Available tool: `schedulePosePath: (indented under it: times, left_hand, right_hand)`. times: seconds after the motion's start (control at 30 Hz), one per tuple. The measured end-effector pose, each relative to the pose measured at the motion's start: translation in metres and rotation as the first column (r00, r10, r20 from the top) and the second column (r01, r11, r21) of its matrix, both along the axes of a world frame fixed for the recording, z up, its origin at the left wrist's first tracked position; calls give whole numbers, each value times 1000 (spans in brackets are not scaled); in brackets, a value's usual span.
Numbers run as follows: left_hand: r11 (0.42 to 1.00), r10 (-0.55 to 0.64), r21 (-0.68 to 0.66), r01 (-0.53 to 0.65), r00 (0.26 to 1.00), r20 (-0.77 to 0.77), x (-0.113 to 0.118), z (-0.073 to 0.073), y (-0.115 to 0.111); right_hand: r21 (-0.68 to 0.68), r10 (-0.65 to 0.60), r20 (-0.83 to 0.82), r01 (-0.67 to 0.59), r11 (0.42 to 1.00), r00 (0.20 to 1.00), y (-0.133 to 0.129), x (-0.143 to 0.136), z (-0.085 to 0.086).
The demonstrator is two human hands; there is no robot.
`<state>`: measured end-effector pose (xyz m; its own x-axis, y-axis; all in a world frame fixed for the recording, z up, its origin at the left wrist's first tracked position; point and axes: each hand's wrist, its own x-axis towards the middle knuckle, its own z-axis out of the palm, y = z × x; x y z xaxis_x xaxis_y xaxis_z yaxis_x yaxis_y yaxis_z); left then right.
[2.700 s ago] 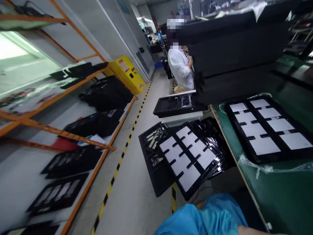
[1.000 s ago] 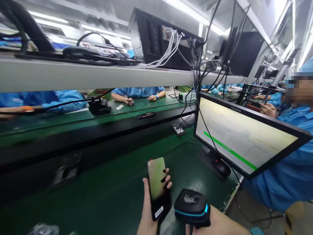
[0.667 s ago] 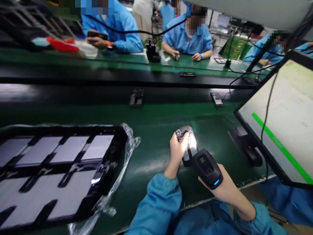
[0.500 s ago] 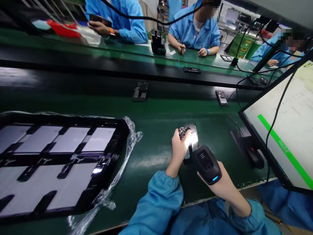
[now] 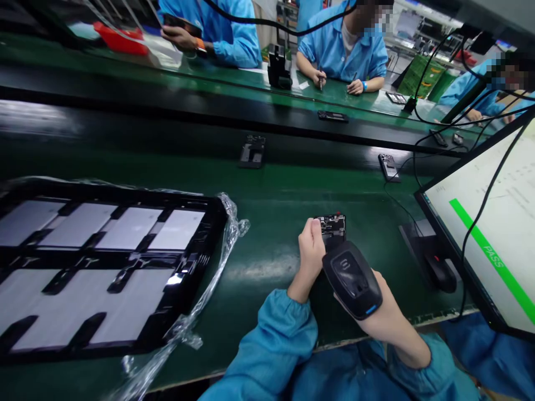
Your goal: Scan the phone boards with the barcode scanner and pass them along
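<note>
My left hand is closed on the left edge of an opened phone, whose circuit board faces up. Just in front of me, my right hand grips a black handheld barcode scanner with a blue light at its near end. The scanner's head covers the lower part of the phone, so I cannot tell whether the two touch. Most of my right fingers are hidden beneath the scanner.
Left lies a black tray of pale flat panels, edged with clear plastic wrap. A monitor showing PASS and a mouse stand right. Further phone bodies lie beyond. Co-workers in blue sit across the bench.
The bright scanner light on the phone has gone out. My left thumb has shifted from over the board to the phone's left edge, leaving more of the board exposed.
</note>
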<state>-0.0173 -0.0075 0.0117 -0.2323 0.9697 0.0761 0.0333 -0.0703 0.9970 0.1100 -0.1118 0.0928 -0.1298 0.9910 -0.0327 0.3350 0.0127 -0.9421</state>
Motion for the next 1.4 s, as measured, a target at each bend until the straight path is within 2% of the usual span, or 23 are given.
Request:
schedulePosePath:
  times: [0.17,0.33,0.53,0.87,0.97,1.07,1.17,1.27,1.4]
  left_hand:
    - [999,26,-36,-25,1000,15,1,5,-3]
    - [999,45,-1,-45,997,59,-3,9,1]
    - [995,97,31,-95,994,-59,-5,11,-4]
    - [985,125,143,-101,977,-174,-8,18,-9]
    - [981,142,157,-110,967,-210,-8,20,-10]
    - [975,184,168,-142,947,-264,-5,23,-12]
    - [973,225,129,-192,917,-329,-1,24,-13]
    - [972,236,72,-225,896,-377,1,24,-13]
    - [978,208,50,-205,896,-392,1,23,-12]
  right_hand:
    - [8,-21,-8,21,1000,1000,16,-16,6]
    - [-89,-64,-10,63,994,998,15,-3,12]
    - [-173,-54,10,55,983,998,13,10,25]
    - [-287,-81,-81,55,956,993,0,22,22]
    - [-251,-61,-81,38,967,995,-3,21,25]
    - [-138,-44,-43,38,990,998,-7,13,28]
    - [-57,19,16,-18,998,1000,-12,0,28]
    - [-93,54,25,-51,994,998,-14,-11,26]
    - [-136,42,-8,-42,990,999,-13,-17,25]
